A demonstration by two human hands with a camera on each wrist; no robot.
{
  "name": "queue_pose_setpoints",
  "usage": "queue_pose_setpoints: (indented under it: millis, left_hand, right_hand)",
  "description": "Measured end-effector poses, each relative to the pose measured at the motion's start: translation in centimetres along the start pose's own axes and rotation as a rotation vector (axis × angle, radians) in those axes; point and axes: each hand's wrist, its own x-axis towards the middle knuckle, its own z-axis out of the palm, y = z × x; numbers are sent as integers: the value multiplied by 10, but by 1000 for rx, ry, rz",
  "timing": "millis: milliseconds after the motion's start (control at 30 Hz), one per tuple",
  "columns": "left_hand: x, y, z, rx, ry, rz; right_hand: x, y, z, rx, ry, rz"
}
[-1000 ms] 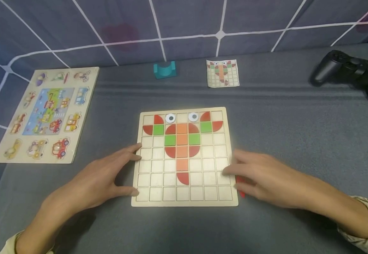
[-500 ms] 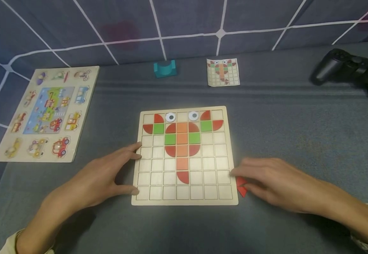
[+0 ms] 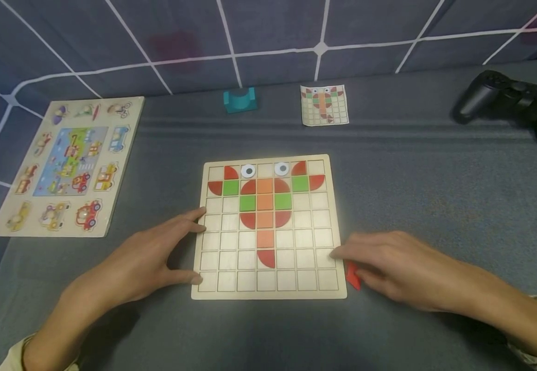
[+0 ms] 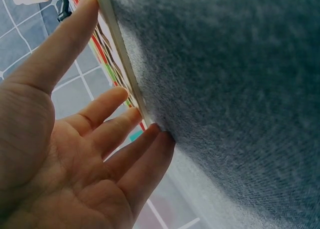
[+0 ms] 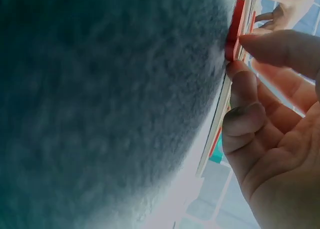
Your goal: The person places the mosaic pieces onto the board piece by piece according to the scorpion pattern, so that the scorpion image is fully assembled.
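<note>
A square wooden grid board [image 3: 228, 260] lies in the middle, bearing red quarter-circle, green and orange square tiles and two eye discs. My left hand [image 3: 145, 260] rests at its left edge with fingers and thumb spread, the tips touching the rim. In the left wrist view the left hand [image 4: 75, 144] has fairly straight fingers. Beside the board's lower right edge, my right hand [image 3: 400, 268] pinches at a small red piece [image 3: 353, 276], its index finger over the board's rim. The right wrist view shows that red piece [image 5: 235, 31] at the thumb and fingertips; its full shape is partly hidden.
A small pattern card [image 3: 325, 105] lies behind the board, beside a teal curved block [image 3: 240, 101]. At the far left is a wooden vehicle puzzle [image 3: 71, 165]. A black game controller [image 3: 511, 105] sits at the back right. A tile-patterned cloth [image 3: 268, 36] rises behind.
My right hand has drawn back from over the board to its right side and lowered onto the red pieces, its fingers closing in. My left hand has stayed in place.
</note>
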Motion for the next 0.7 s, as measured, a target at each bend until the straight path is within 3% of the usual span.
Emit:
queue_pose_setpoints:
  millis: [500,700]
  left_hand:
    - [0,1,0,7,9,10]
    - [0,1,0,6,3,1]
  right_hand:
    - [-5,3,-6,-73,-71,33]
    - [-6,3,-4,-73,-37,21]
